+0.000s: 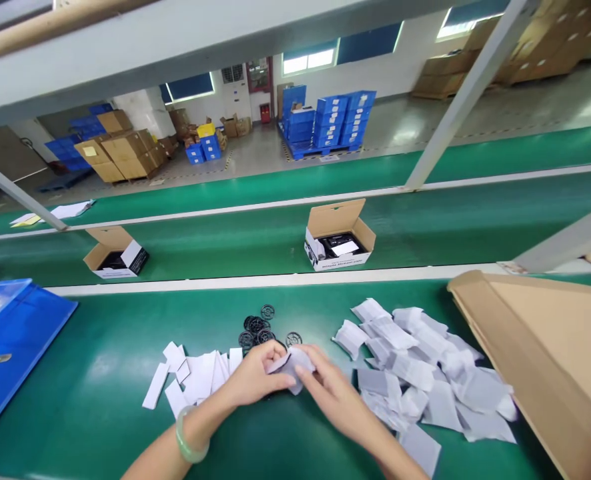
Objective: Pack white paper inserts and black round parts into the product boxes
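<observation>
A small translucent white pouch (pixel 295 375) is held between both hands, with something dark showing at its upper left edge. My left hand (pixel 257 375), a pale green bangle (pixel 189 437) on its wrist, pinches the pouch from the left. From the right, my right hand (pixel 329 383) has its fingers closed on the same pouch. Just beyond my hands lies a cluster of black spoked discs (pixel 256 327). White paper slips (pixel 203 377) are spread to the left. A heap of similar pouches (pixel 405 360) covers the table to the right.
A blue bin (pixel 20 353) stands at the left and an open cardboard box (pixel 550 360) at the right. On the belt beyond the table, two open cartons (pixel 343 265) (pixel 110 272) hold black items. Grey metal posts (pixel 468 93) rise behind.
</observation>
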A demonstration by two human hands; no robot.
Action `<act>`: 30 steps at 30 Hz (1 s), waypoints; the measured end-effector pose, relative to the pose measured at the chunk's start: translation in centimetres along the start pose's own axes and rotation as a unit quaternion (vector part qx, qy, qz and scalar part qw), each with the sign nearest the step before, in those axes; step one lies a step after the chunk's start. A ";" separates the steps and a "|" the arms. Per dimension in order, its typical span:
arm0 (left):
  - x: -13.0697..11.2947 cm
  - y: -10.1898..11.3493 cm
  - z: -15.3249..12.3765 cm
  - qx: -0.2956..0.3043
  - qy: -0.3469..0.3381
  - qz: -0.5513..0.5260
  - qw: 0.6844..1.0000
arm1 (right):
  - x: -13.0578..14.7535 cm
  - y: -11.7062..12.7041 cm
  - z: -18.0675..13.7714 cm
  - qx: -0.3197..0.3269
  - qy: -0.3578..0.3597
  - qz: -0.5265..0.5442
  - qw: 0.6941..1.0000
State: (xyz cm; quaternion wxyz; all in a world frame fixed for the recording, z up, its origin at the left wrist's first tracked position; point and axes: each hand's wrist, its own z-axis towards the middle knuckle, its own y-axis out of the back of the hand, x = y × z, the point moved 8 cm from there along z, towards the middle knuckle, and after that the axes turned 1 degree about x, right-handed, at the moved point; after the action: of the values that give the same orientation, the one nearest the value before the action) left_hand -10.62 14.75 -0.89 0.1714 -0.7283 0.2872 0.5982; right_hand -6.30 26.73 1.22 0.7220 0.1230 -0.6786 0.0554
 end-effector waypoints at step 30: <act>-4.1 48.8 -8.5 -0.501 0.154 0.421 0.740 | -6.3 -1.1 12.1 0.074 -0.010 -0.189 0.979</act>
State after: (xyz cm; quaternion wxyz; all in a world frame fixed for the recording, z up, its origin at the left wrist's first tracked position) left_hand -34.94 -27.27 9.59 -0.5340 -0.5962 0.2463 0.5466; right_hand -18.17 23.15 -4.56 0.7012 0.3034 -0.6443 -0.0333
